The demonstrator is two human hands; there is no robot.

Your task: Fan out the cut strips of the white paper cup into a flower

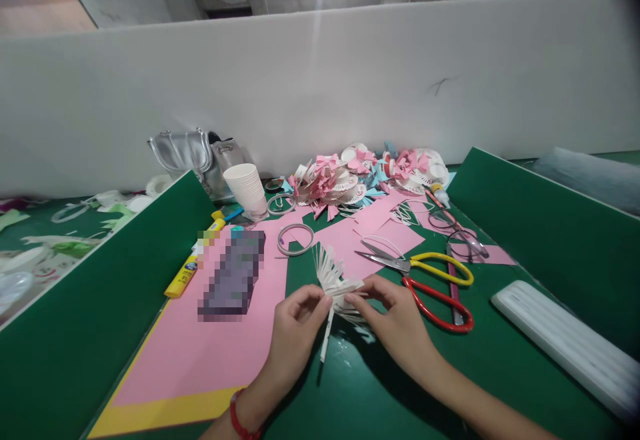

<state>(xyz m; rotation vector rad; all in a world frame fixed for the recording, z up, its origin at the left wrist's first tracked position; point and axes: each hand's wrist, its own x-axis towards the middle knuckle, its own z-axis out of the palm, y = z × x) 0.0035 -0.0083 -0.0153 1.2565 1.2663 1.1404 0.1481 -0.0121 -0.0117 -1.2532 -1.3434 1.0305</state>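
Observation:
Between my two hands, over the green table, is a white paper piece cut into thin fringe strips (327,268). My left hand (299,320) pinches its left side between thumb and fingers. From the right, my right hand (395,317) pinches the strips near the middle. One narrow strip hangs down below the fingers. Scissors (440,270) with one yellow and one red handle lie just beyond my right hand, blades slightly apart and pointing left. Pink paper (240,353) on a yellow sheet lies left of my left hand.
A pixelated dark object (234,277) and a yellow glue stick (185,277) lie left. Behind are stacked paper cups (245,187), a tape roll (295,239) and a pile of pink, blue and white paper crafts (345,180). Glasses (463,243) and a white case (565,347) lie right. Green dividers flank the table.

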